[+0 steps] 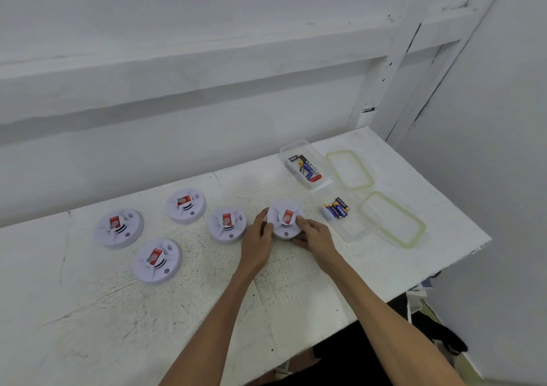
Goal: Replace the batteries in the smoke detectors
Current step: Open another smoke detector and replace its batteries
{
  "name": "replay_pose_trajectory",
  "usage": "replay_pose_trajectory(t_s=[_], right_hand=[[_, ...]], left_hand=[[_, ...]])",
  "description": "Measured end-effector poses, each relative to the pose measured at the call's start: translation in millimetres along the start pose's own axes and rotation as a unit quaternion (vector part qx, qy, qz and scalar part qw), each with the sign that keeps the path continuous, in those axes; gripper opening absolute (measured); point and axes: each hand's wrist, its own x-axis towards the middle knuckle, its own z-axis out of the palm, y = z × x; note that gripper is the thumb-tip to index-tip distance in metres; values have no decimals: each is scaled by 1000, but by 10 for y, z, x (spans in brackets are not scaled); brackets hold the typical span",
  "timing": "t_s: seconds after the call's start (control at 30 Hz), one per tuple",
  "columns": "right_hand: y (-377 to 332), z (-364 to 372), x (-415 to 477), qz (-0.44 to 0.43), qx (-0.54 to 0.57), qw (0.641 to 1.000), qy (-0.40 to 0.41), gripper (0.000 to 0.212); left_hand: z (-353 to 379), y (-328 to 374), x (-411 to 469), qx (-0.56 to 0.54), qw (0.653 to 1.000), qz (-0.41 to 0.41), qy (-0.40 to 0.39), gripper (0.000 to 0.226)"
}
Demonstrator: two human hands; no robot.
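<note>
Several round white smoke detectors with red labels lie on a white table [118, 311]. The rightmost detector [284, 217] is held between both hands: my left hand [258, 236] grips its left edge and my right hand [313, 234] grips its right and near edge. Other detectors lie to the left, the nearest [227, 224] just beside my left hand, one further back [186, 206], one at the far left [119, 228] and one nearer me [157, 261]. A clear tub [349, 222] to the right holds batteries [336, 208]. Another clear tub [296, 148] behind it holds more batteries [305, 166].
Two clear lids with green rims lie on the right side of the table, one further back [350, 169] and one nearer [393, 219]. The table's right edge runs diagonally close to them. A white wall stands behind and to the right.
</note>
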Motion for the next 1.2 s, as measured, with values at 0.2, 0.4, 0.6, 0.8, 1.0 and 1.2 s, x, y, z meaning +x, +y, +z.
replay_pose_trajectory(t_s=[0.2, 0.4, 0.6, 0.8, 1.0, 1.2], right_hand=[[-11, 2, -18, -8, -14, 1000, -3, 19], [-13, 0, -22, -7, -13, 1000, -9, 20], [-13, -1, -22, -5, -11, 1000, -9, 19], [29, -12, 21, -4, -19, 1000, -7, 21], [11, -7, 5, -3, -19, 1000, -10, 21], [5, -15, -4, -4, -16, 1000, -12, 21]], left_hand=[[-15, -14, -1, 7, 1000, 5, -1, 45], [-30, -30, 12, 9, 1000, 7, -11, 46], [-40, -12, -1, 10, 1000, 8, -13, 46], [-41, -26, -3, 16, 1000, 8, -12, 46], [-40, -45, 6, 18, 1000, 8, -18, 47], [-39, -12, -9, 19, 1000, 8, -17, 47]])
